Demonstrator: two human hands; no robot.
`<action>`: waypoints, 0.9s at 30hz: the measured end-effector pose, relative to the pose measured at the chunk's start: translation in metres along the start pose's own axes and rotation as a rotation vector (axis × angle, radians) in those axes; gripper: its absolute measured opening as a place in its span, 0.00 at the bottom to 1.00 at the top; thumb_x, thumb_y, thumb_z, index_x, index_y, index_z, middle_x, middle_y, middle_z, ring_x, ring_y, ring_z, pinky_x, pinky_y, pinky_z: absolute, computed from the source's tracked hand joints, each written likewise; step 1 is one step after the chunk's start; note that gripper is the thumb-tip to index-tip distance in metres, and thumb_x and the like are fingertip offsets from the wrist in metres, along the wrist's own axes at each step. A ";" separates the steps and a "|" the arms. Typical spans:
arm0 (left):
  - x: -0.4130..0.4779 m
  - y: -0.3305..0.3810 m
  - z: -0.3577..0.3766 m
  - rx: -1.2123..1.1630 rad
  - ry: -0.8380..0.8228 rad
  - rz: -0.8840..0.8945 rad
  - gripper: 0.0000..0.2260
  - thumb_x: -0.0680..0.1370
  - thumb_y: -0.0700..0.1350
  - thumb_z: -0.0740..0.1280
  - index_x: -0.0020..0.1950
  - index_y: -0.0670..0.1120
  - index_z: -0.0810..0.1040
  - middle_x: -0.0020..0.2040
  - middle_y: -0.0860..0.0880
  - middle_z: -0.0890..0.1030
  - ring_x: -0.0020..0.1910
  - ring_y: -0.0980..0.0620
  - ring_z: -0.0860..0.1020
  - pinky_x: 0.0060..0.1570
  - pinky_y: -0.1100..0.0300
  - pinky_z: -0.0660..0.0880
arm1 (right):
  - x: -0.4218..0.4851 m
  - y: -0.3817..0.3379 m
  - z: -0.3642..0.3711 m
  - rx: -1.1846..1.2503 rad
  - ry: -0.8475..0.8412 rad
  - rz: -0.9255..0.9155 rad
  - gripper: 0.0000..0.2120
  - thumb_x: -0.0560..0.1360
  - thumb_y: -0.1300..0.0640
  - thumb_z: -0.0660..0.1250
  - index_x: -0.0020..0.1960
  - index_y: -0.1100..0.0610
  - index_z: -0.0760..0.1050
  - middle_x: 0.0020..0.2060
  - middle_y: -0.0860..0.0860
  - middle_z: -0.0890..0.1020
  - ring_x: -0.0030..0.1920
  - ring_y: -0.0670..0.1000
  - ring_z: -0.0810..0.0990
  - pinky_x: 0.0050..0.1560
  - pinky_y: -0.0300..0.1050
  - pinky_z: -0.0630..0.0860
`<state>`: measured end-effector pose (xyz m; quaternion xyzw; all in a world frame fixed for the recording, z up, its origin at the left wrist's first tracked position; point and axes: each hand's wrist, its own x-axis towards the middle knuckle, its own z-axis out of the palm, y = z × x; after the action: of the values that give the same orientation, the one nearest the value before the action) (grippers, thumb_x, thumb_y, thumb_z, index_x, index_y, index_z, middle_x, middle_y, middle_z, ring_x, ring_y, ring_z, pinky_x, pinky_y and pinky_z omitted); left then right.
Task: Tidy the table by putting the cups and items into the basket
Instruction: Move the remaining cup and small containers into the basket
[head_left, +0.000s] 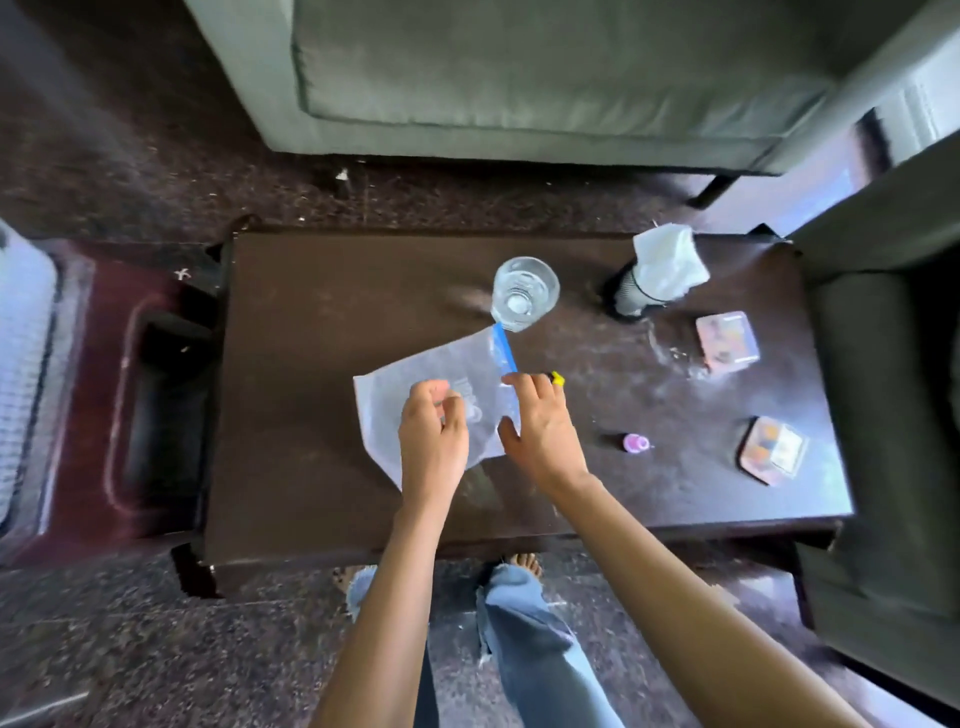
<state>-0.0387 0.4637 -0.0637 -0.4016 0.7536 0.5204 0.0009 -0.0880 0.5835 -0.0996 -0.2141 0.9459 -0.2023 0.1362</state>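
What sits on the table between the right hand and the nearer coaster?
Head view: a small pink-capped bottle lies between the right hand and the nearer coaster; otherwise bare tabletop.

Before you: one dark brown low table (311, 415), rectangular, its top dusty and smeared with pale marks towards your right. On it you have: one clear zip bag (415, 384) with a blue seal strip, near the middle, its far corner overlapping the rim of the glass; one clear drinking glass (524, 292), upright, at the far side; one dark ribbed cup (629, 299), upright, with a white tissue (670, 262) stuffed in its mouth; two square coasters, the far coaster (724, 340) and the near coaster (774, 449), well apart; one small bottle with a pink cap (636, 442); one small yellow-tipped item (557, 378), just beside the bag's seal.
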 end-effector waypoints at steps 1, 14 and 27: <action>-0.003 -0.001 0.008 0.019 -0.025 -0.002 0.11 0.81 0.42 0.60 0.62 0.40 0.74 0.61 0.45 0.78 0.60 0.48 0.76 0.49 0.71 0.65 | -0.004 0.012 0.001 0.002 -0.008 0.025 0.21 0.66 0.67 0.68 0.59 0.63 0.73 0.53 0.60 0.77 0.51 0.64 0.74 0.54 0.57 0.72; -0.001 0.005 0.069 0.096 -0.112 0.032 0.10 0.81 0.42 0.60 0.61 0.41 0.74 0.62 0.45 0.78 0.52 0.57 0.74 0.45 0.74 0.66 | 0.018 0.077 0.009 0.226 -0.186 0.694 0.20 0.74 0.42 0.67 0.43 0.59 0.72 0.45 0.58 0.79 0.47 0.61 0.80 0.39 0.45 0.70; 0.020 -0.001 0.017 0.051 -0.005 -0.017 0.12 0.82 0.46 0.59 0.63 0.43 0.73 0.63 0.48 0.77 0.59 0.54 0.76 0.51 0.69 0.67 | 0.015 0.038 0.000 -0.033 0.083 0.583 0.10 0.79 0.53 0.57 0.50 0.61 0.68 0.46 0.59 0.79 0.45 0.64 0.78 0.37 0.49 0.65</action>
<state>-0.0589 0.4646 -0.0802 -0.4065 0.7631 0.5021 0.0176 -0.1139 0.6080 -0.1183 0.0728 0.9754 -0.1480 0.1466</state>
